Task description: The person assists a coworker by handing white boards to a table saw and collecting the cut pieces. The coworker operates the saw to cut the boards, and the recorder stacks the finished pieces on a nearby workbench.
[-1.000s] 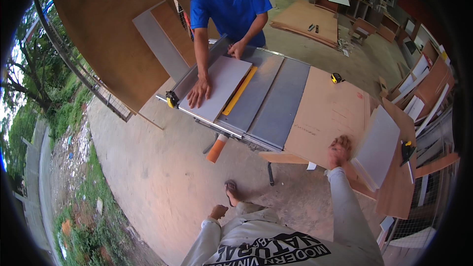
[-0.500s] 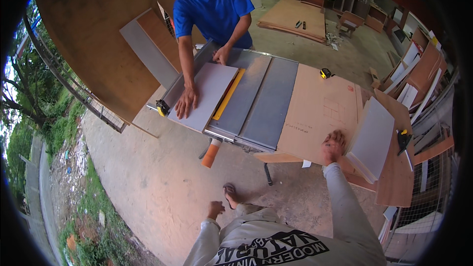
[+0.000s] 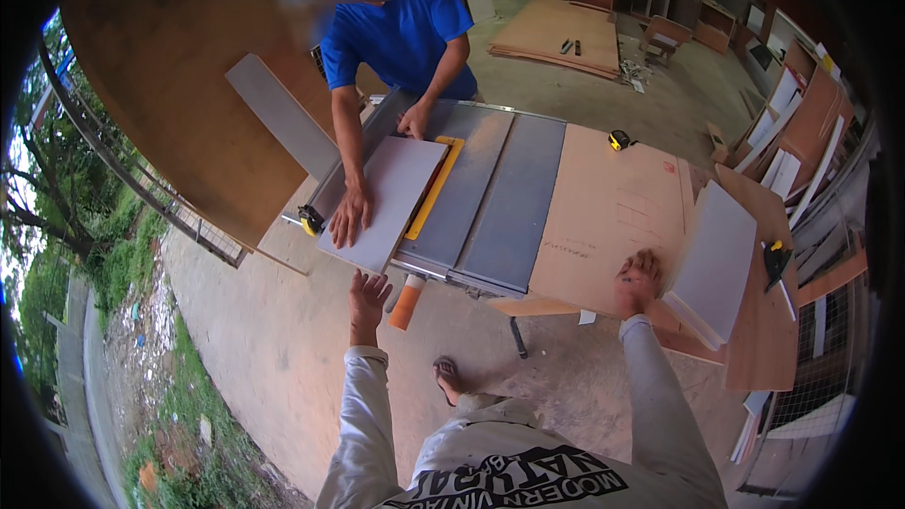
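My left hand [image 3: 369, 303] is raised with its fingers apart, just short of the near end of a pale grey-white board [image 3: 401, 184]. The board lies on a table saw [image 3: 514, 203] with a metal top, beside a yellow insert strip [image 3: 432, 196]. Across from me, a co-worker in a blue shirt [image 3: 401, 28] presses one hand flat on this board and keeps the other at its far end. My right hand [image 3: 639, 283] rests, fingers spread, on a plywood sheet [image 3: 603, 207] with pencil marks, next to a stack of white-faced boards [image 3: 715, 259].
One tape measure [image 3: 618, 139] sits on the plywood, another [image 3: 310, 219] at the saw's left edge. An orange pipe end [image 3: 405, 306] sticks out below the saw. Leaning boards [image 3: 811, 132] crowd the right side. A large plywood panel [image 3: 170, 85] stands at the left.
My left hand has risen from beside my body to near the board's end. The board and the co-worker's hand have slid slightly toward me. My right hand has stayed on the plywood.
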A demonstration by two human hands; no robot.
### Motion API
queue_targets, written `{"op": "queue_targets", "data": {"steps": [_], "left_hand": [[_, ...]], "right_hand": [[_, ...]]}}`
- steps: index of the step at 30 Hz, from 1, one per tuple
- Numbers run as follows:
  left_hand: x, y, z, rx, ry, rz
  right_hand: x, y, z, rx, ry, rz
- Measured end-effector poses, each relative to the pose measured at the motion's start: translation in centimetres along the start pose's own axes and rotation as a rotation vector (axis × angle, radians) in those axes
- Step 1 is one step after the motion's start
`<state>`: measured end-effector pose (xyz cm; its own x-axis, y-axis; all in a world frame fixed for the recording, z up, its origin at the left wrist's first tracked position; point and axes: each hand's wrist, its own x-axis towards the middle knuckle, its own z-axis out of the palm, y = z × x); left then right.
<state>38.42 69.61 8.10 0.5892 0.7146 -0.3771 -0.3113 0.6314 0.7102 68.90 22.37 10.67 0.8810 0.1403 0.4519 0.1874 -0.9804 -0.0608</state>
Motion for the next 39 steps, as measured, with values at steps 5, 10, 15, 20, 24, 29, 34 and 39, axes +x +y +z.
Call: {"op": "queue_targets", "data": {"steps": [5,10,15,20,24,29,34,39], "left_hand": [[1.3,0.4,2.0,0.003,-0.091,-0.017],[2.6,0.3,1.6,-0.023,-0.065,-0.072],[2.5,0.2,1.6,-0.041,-0.043,0.000],[2.1,0.4,1.3,-0.090,-0.014,0.011],[1.6,0.6,0.3,-0.128,0.025,0.034],[0.9,0.5,0.1,-0.137,0.018,0.045],[0.7,0.5,-0.9,-0.138,0.001,0.059],[-0.1,0.5,-0.9,-0.161,-0.004,0.093]], "right_hand": [[0.0,0.1,0.0,0.021,0.068,0.020],[0.2,-0.4,-0.7,0.015,0.027,0.023],[0.3,-0.3,-1.0,0.013,0.021,0.031],[0.2,-0.1,-1.3,0.036,-0.032,0.034],[0.3,-0.9,-2.5,0.048,-0.102,0.043],[0.4,-0.6,-2.4,0.029,-0.078,0.043],[0.3,-0.7,-2.2,0.024,-0.042,0.039],[0.5,-0.8,-2.5,0.024,-0.057,0.059]]}}
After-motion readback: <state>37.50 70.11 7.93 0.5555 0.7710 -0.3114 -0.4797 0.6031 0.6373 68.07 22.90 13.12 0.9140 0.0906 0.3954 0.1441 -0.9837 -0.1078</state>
